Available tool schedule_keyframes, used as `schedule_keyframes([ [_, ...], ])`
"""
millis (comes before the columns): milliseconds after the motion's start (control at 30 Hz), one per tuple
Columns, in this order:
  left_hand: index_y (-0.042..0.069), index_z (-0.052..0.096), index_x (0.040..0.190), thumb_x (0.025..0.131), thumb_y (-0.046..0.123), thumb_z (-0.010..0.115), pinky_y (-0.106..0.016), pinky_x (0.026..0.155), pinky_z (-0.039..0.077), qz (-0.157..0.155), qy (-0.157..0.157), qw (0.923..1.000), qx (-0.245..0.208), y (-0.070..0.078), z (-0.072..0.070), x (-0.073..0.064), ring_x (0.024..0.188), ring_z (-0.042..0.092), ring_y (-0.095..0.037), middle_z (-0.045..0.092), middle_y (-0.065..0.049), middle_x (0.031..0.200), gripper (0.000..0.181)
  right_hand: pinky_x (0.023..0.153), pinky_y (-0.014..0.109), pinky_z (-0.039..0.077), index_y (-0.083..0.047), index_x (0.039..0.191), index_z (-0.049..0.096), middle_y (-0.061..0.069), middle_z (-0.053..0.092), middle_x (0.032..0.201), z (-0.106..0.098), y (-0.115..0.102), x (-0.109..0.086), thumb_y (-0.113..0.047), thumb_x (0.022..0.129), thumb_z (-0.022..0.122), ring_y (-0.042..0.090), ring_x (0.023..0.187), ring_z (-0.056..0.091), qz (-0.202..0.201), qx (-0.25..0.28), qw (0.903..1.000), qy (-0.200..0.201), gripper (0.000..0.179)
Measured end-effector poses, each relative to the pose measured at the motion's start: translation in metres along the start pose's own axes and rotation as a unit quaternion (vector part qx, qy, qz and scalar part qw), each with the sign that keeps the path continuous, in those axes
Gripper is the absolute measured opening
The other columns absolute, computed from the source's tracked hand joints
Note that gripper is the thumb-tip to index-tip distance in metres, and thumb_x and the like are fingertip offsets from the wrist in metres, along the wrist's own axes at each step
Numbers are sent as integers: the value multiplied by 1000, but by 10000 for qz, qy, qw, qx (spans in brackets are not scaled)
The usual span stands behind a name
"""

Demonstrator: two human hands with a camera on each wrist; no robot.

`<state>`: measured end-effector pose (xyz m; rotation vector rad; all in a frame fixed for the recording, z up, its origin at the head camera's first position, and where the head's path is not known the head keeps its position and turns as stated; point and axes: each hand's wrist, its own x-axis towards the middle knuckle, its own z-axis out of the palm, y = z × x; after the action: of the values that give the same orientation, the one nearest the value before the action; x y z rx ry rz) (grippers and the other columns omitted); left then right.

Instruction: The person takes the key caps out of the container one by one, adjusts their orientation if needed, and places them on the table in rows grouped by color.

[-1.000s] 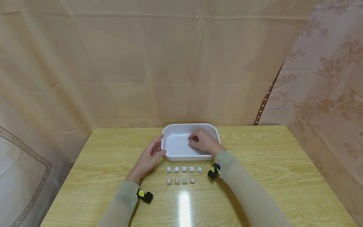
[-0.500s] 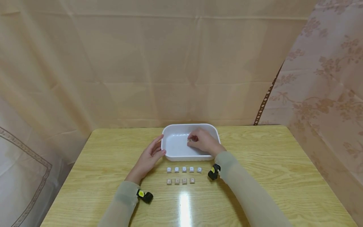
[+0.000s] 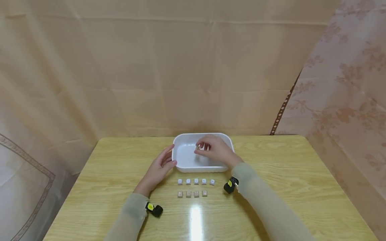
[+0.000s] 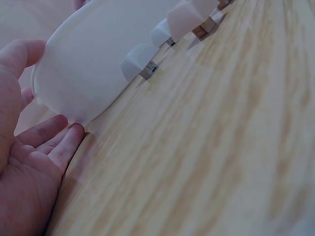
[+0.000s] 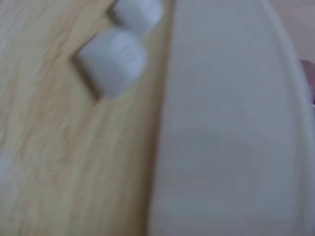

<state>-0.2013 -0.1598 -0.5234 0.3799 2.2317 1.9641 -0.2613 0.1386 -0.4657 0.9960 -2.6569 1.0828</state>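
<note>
A white rectangular tray (image 3: pixel 202 169) stands at the back of the table. My left hand (image 3: pixel 156 170) rests against its left end, fingers extended along the wall and thumb at the near corner; the left wrist view shows fingertips (image 4: pixel 75 129) touching the tray's wall. Over the tray's inside, my right hand (image 3: pixel 218 150) pinches a small beige keycap (image 3: pixel 198 147) between thumb and fingers, partly covered by them. In front lie a row of white keycaps (image 3: pixel 196 181) and, nearer, a row of beige keycaps (image 3: pixel 188 194). The right wrist view is blurred and barely shows that hand.
Under the keycaps is a wood-grain table (image 3: pixel 271 154). A beige curtain (image 3: pixel 193 67) hangs right behind the tray, with patterned cloth (image 3: pixel 346 83) at the right. In the left wrist view, the white keycaps (image 4: pixel 138 60) sit on small switch bases close to the tray wall.
My right hand has lifted slightly and shifted left inside the tray, bringing the pinched keycap more into sight. My left hand and both keycap rows stay as they were.
</note>
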Motion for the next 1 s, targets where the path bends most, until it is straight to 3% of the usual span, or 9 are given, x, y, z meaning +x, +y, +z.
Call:
schedule_keyframes([
  [233, 24, 40, 170, 109, 15, 70, -34, 120, 48, 37, 22, 10000, -5, -2, 1, 1, 150, 52, -36, 49, -21, 165, 68, 70, 30, 62, -10, 112, 80, -5, 76, 97, -15, -25, -11, -16, 92, 90, 14, 83, 71, -819, 250, 9956, 389, 23],
  [400, 24, 41, 170, 109, 15, 70, -33, 119, 49, 23, 47, 10000, -2, -1, 2, 0, 149, 53, -36, 50, -21, 164, 68, 73, 29, 63, -13, 107, 80, -6, 76, 97, -17, -36, -31, -9, 88, 91, 14, 84, 72, -1079, 536, 9905, 660, 23],
  [667, 23, 41, 170, 109, 14, 70, -31, 119, 48, 50, 54, 10000, -54, -3, 1, 1, 149, 53, -36, 50, -22, 163, 68, 77, 30, 65, -16, 104, 78, -7, 75, 96, -11, -41, -64, 0, 85, 89, 14, 82, 72, -749, 1056, 9863, 1025, 27],
  [1000, 23, 41, 170, 109, 13, 70, -31, 119, 49, 28, 78, 10000, -9, -3, 3, 1, 149, 53, -36, 50, -21, 164, 68, 79, 32, 68, -12, 107, 78, -2, 77, 100, -4, -41, -85, 9, 84, 86, 14, 84, 76, -327, 1701, 9797, 1005, 32],
])
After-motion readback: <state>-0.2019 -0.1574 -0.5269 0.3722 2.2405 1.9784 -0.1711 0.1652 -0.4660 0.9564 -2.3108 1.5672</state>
